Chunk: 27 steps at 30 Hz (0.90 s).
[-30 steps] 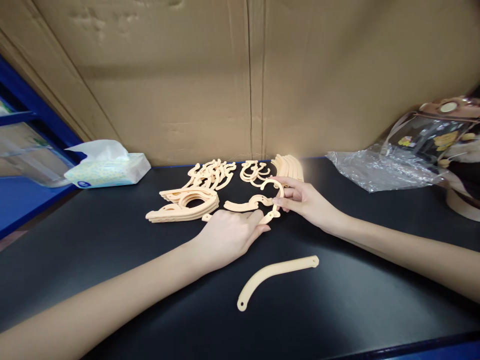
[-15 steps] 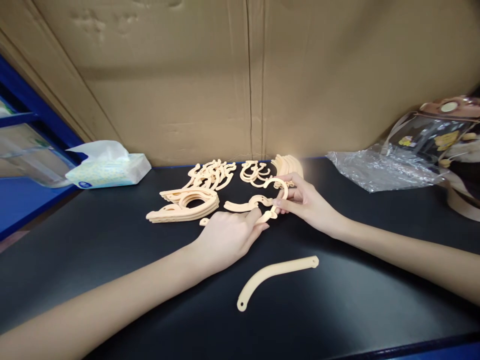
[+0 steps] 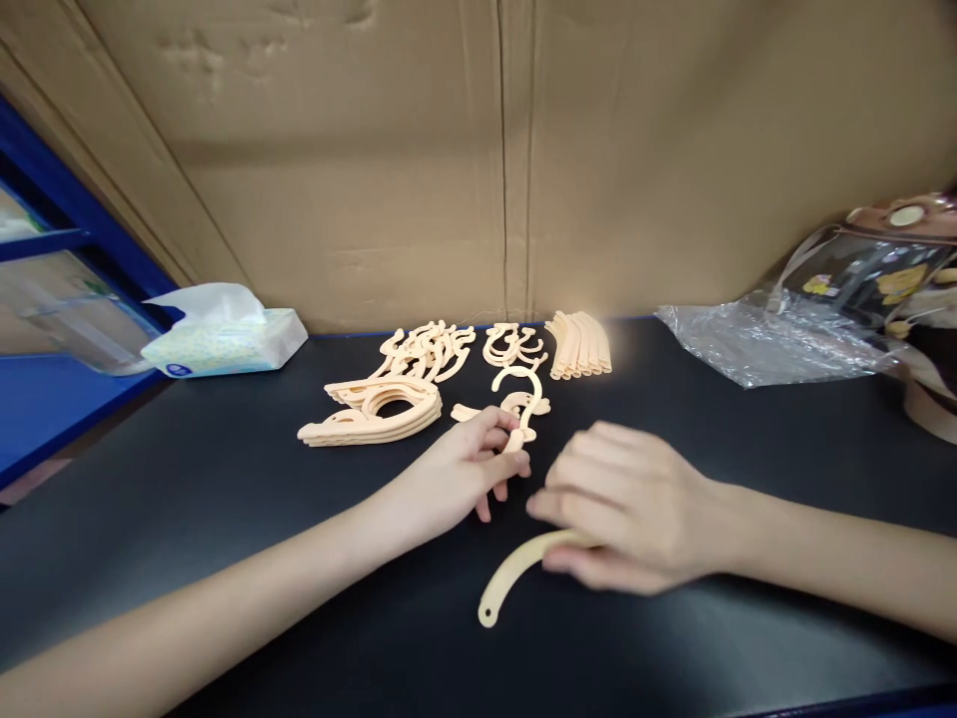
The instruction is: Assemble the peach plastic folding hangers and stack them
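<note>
My left hand (image 3: 468,464) pinches a cream plastic hanger hook (image 3: 534,394) near its lower end, where it meets an arm piece mostly covered by my fingers. The hook's curve points up and to the left. My right hand (image 3: 628,504), blurred by motion, is over the right part of a loose curved hanger arm (image 3: 508,578) on the table. Its thumb lies across the strip, but whether the fingers grip it is unclear. Behind the held hook lies another set of hanger pieces (image 3: 465,411), partly hidden.
A stack of folded hangers (image 3: 359,431) lies left of centre. Behind are piles of curved arms (image 3: 430,349), hooks (image 3: 500,347) and straighter arms (image 3: 579,344). A tissue box (image 3: 231,344) stands left; clear plastic wrap (image 3: 763,344) and a transparent bag (image 3: 859,269) are right.
My right hand has let go of the hook and come down toward me, onto the loose curved arm. My left hand still has the hook, which has turned and shifted slightly left.
</note>
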Motion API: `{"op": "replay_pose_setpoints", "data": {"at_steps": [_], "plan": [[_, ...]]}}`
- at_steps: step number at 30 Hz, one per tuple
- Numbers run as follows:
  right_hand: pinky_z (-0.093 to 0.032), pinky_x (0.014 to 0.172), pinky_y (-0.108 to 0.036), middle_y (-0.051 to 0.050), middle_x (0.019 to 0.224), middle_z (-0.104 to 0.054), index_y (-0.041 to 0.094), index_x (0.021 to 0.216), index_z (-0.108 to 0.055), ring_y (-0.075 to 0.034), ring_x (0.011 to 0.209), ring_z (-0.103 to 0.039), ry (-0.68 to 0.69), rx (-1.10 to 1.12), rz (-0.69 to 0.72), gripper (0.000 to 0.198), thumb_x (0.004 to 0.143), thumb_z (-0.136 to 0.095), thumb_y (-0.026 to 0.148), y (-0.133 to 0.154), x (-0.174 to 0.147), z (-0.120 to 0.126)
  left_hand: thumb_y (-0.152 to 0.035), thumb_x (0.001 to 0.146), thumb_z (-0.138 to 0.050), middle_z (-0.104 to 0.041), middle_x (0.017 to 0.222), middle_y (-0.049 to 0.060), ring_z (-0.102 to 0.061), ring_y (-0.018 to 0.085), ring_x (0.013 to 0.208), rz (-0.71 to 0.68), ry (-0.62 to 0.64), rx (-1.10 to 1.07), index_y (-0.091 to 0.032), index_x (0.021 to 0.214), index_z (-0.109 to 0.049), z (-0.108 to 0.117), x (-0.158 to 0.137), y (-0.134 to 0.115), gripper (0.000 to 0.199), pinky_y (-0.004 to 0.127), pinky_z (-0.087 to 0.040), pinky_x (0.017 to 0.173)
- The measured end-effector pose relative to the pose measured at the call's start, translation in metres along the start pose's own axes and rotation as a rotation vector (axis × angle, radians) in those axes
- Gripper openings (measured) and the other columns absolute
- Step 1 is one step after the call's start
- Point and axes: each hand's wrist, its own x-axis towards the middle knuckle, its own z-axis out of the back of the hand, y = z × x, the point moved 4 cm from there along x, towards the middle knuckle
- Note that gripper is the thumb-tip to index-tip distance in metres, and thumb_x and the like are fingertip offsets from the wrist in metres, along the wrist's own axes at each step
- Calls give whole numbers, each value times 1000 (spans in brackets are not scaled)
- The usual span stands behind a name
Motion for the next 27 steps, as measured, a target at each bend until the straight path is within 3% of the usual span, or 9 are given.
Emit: {"op": "replay_pose_setpoints", "data": {"at_steps": [3,8,15,18,23,25,27], "plan": [[-40,62,-30,-8,85,-67,12,87,-67,-16,74,-58,108,-40,181,35,95,-46,39,20,1,-4,-28,92,-48,-56,76,0,-51,8,57,22,-14,-152,-15,89,-50,3,0,-2,14,16,-46,43],[-44,68,-30,-7,91,-68,10,96,-68,-15,77,-60,143,-95,201,22,94,-47,18,23,0,-8,-26,91,-55,-64,91,6,-63,11,70,36,23,-277,-13,87,-57,9,1,4,14,19,-55,54],[-41,60,-28,-5,82,-64,10,98,-64,-14,71,-57,165,-85,59,22,95,-43,11,14,1,-12,-22,92,-54,-66,101,10,-68,13,75,130,58,-367,-13,91,-58,13,3,5,10,24,-59,63],[-42,63,-27,-3,83,-63,13,96,-62,-14,72,-55,194,-9,-15,24,96,-38,9,11,2,-15,-23,91,-56,-66,102,9,-68,14,75,127,91,-391,-14,94,-58,14,3,4,9,25,-59,63],[-39,54,-26,-3,80,-65,14,98,-60,-14,64,-56,200,12,-128,28,97,-32,11,1,-1,-17,-25,91,-57,-65,100,7,-67,13,75,109,130,-434,-15,93,-56,14,4,6,11,24,-58,62],[-39,55,-25,-4,82,-68,14,105,-58,-13,65,-61,165,32,-187,26,100,-33,17,-8,-5,-17,-24,91,-55,-64,95,6,-66,12,73,99,124,-444,-15,91,-56,15,4,6,9,23,-58,62],[-38,53,-24,-6,87,-70,14,106,-57,-14,68,-65,153,81,-223,29,99,-39,36,-20,-8,-18,-23,91,-54,-62,88,4,-65,12,69,90,112,-430,-16,91,-55,15,4,5,7,22,-58,59]]}}
